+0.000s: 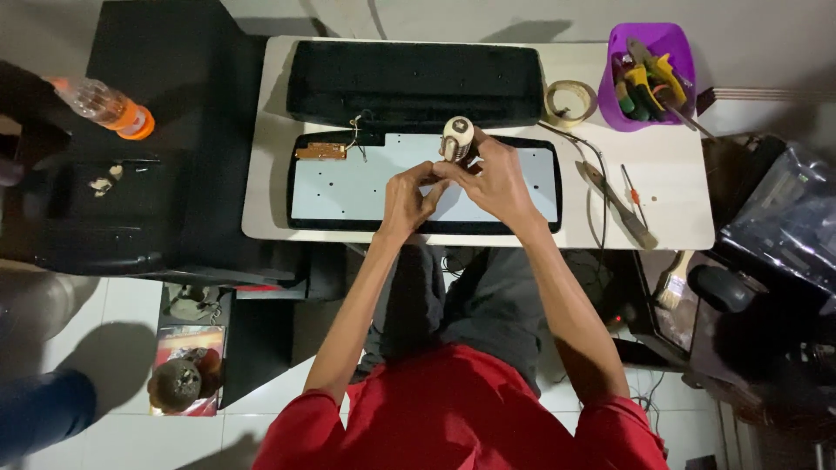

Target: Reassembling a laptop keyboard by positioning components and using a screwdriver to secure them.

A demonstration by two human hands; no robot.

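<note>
Two hands meet over opened keyboard tray (348, 187) | right hand (496, 178) grips tape roll (457, 137), roll upright at its far-left | left hand (407, 196) pinches closed, touching right fingers, just near-left of roll

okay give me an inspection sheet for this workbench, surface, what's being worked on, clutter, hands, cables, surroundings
Surface: small white table, mostly covered by keyboard parts.
Job's things: opened keyboard base with pale inner sheet; black keyboard top lying behind it; small brown circuit board on the base's left end; roll of tape held over the base.
Clutter: second tape roll, purple tool bin, pliers, small screwdriver.
Grippers: left hand and right hand meet at the roll of tape.
Cables: thin wires at the circuit board; dark cable right of the base.
Surroundings: plastic bottle on black furniture at left, paintbrush lower right, tiled floor.
</note>
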